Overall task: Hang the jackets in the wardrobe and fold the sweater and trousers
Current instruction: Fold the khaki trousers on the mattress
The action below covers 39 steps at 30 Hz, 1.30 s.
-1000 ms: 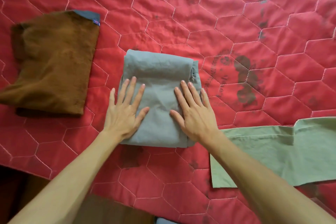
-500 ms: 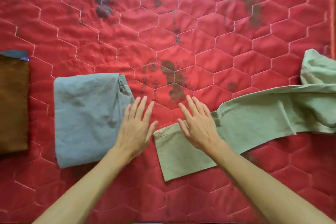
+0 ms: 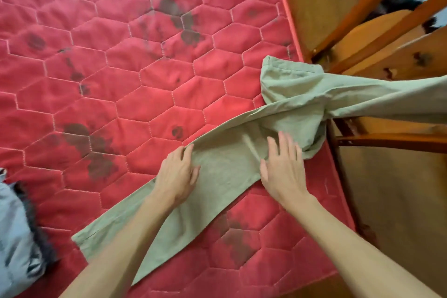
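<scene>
Pale green trousers (image 3: 225, 169) lie unfolded in a diagonal across the red quilted mattress (image 3: 125, 84). Their upper part is bunched at the bed's right edge, and one leg (image 3: 387, 97) stretches off over the wooden frame. My left hand (image 3: 177, 174) rests on the near leg, fingertips curled over its upper edge. My right hand (image 3: 283, 167) is spread flat on the cloth further right, fingers apart. A folded blue-grey garment (image 3: 14, 237) lies at the lower left edge of the view, partly cut off.
The mattress ends at a piped right edge (image 3: 287, 19). Beyond it stand a wooden bed frame and slats (image 3: 377, 19) over a wooden floor (image 3: 391, 201). Dark stains mark the mattress in several places.
Both hands left the folded blue-grey garment and moved right onto the green trousers. The view swung right; the brown folded garment is out of sight and the bed's right edge shows.
</scene>
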{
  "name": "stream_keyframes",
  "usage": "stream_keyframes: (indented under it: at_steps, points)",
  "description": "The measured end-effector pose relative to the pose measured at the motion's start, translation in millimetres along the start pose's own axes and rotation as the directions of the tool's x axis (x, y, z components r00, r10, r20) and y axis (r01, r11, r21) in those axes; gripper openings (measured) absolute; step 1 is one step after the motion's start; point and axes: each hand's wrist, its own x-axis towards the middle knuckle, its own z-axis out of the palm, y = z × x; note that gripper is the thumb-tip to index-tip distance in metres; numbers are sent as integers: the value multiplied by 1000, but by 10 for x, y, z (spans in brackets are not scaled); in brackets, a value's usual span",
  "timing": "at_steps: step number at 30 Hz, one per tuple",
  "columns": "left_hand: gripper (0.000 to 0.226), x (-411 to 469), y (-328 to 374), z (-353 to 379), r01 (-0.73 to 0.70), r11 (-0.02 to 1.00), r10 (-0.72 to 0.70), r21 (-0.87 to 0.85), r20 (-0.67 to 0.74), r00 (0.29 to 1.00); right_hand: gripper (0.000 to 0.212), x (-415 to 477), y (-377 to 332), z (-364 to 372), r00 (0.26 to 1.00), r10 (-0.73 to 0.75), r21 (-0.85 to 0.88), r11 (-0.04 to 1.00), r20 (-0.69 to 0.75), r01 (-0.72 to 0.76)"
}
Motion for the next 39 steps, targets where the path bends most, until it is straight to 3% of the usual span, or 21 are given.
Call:
stream_keyframes:
  at_steps: [4,7,10,13,15,18,21,23,26,29,31,33,34,36,39]
  points:
    - [58,504,502,84,56,998,-57,-31,-29,998,68,92,650,22,968,245,137,958,59,-251]
    - [59,812,833,121,-3,998,0,-66,-43,999,85,214,989,38,905,391,329,843,168,-426]
    - [50,969,1052,138,-75,991,74,-109,-8,997,94,353,1136,93,892,313,577,681,328,-451]
    - [55,841,1133,87,-150,978,167,-148,108,980,73,388,1110,146,923,273,652,653,272,-385]
    - [48,573,1117,-4,-213,963,240,-164,174,955,77,376,1034,33,902,270,743,513,336,-430]
    - [12,33,1098,-235,-269,953,296,-141,237,925,112,356,904,-291,842,228,831,175,488,-529]
    - [41,-599,1167,-512,-316,939,343,-136,300,890,133,398,635,-698,797,208,810,30,568,-585]
    - [37,-957,1283,-752,-339,925,377,-172,296,878,114,419,396,-949,769,185,784,-17,613,-621]
    - [23,-1298,1367,-1132,-322,911,389,-257,279,878,30,300,22,-1402,823,180,830,57,539,-555]
    - [26,-1515,1353,-1579,-159,873,334,-461,328,884,5,8,-246,-1925,867,149,880,-44,475,-474]
    - [30,-1605,1367,-1918,99,756,228,-648,402,887,6,-278,-373,-2312,885,116,890,-130,451,-436]
    - [37,-1647,1456,-2245,431,439,47,-788,499,865,12,-630,-487,-2661,904,62,893,-202,423,-403]
    - [46,-1662,1507,-2394,508,264,-44,-820,516,855,14,-816,-535,-2810,916,23,893,-235,400,-384]
    - [62,-1705,1589,-2662,490,121,-191,-863,465,865,17,-1157,-597,-3079,936,-31,886,-313,352,-343]
    - [80,-1899,1668,-3042,416,0,-253,-909,403,880,18,-1624,-625,-3460,958,-75,853,-440,276,-280]
